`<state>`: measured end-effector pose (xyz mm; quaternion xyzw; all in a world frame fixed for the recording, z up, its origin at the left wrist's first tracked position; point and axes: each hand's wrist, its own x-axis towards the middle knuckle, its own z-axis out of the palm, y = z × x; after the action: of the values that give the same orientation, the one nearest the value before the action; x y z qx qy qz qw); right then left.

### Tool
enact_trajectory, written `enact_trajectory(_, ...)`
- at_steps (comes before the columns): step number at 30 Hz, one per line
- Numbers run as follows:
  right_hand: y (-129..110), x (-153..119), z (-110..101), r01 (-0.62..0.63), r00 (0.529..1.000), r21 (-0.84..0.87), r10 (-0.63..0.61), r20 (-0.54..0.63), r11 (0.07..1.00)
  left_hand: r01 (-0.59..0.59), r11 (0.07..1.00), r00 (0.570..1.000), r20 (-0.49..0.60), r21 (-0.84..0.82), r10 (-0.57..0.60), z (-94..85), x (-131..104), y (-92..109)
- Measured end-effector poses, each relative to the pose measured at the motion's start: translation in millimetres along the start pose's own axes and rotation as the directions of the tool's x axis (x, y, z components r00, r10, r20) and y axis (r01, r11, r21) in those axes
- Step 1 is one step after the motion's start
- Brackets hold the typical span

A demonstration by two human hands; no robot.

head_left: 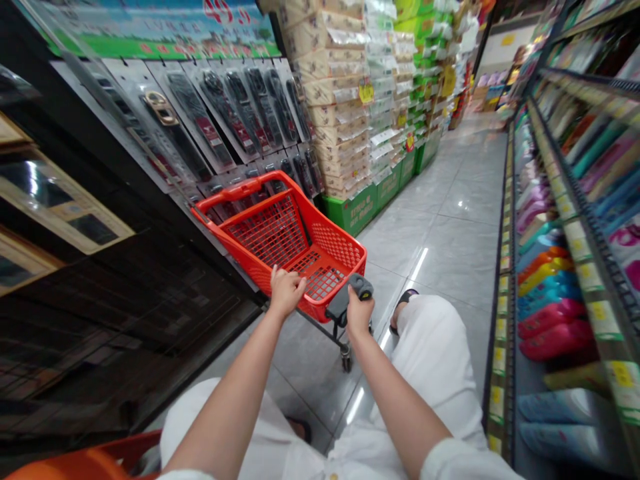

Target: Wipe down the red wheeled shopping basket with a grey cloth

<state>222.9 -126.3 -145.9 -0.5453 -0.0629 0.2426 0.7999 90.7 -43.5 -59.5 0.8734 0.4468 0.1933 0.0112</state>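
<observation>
Belts (235, 113) in clear packets hang in rows on the display wall at far left, buckles up, so each one faces the aisle. Just right of them, against the foot of that wall, stands the red shopping cart (295, 247), basket empty, tilted in the view. Left hand (286, 291) rests on the near rim of the basket, fingers curled over the edge and closed on it, which steadies the cart from that side. Right hand (358, 312) sits lower and to the right, fingers wrapped shut around the grey handle grip (361, 287); the thumb side faces the camera. Both arms reach forward, nearly straight. White trouser legs (435, 347) show below, one sandalled foot (403, 303) on the grey tiled floor (450, 227) beside the cart's rear wheel. Farther back, stacked tissue packs (340, 100) line the aisle. At right, shelves (575, 220) carry rows of slippers, toes outward, with price tags along the rails.
</observation>
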Motion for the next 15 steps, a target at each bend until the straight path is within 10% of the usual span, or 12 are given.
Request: enact_trajectory(15, 54, -85, 4, -0.162, 0.986, -0.001, 0.162, 0.026, 0.987, 0.020, 1.000, 1.000, -0.019, -0.010, -0.020, 2.3, 0, 4)
